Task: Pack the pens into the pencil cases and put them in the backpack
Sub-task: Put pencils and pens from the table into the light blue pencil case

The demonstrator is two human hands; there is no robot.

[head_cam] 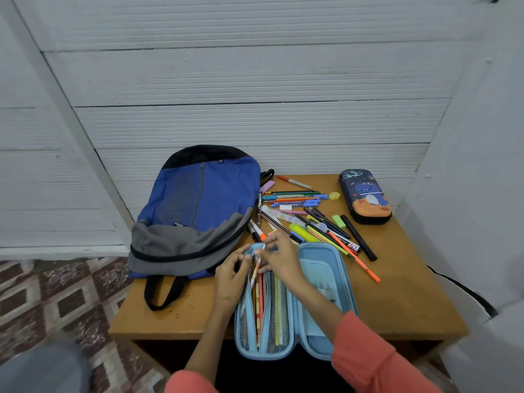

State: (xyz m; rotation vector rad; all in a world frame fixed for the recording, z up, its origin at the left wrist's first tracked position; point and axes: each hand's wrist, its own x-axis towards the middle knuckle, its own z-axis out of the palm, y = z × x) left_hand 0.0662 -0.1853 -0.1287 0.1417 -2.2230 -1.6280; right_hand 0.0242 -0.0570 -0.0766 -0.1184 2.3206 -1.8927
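A light blue pencil case [323, 282] lies open at the table's front edge, with several pencils in its left half. My left hand [231, 275] grips the case's far left rim. My right hand [279, 255] pinches the top of a patterned pencil [256, 269] that slants down into the left half. A loose pile of pens and markers [309, 219] is spread behind the case. A blue and grey backpack [195, 211] lies flat on the left with its zip shut. At the back right sits a dark dinosaur pencil case [365, 195], zipped.
The small wooden table [402, 296] stands against a white ribbed wall. A green eraser [338, 221], a yellow sharpener [335, 196] and a black marker [358, 237] lie on its right side. Patterned floor shows at the left.
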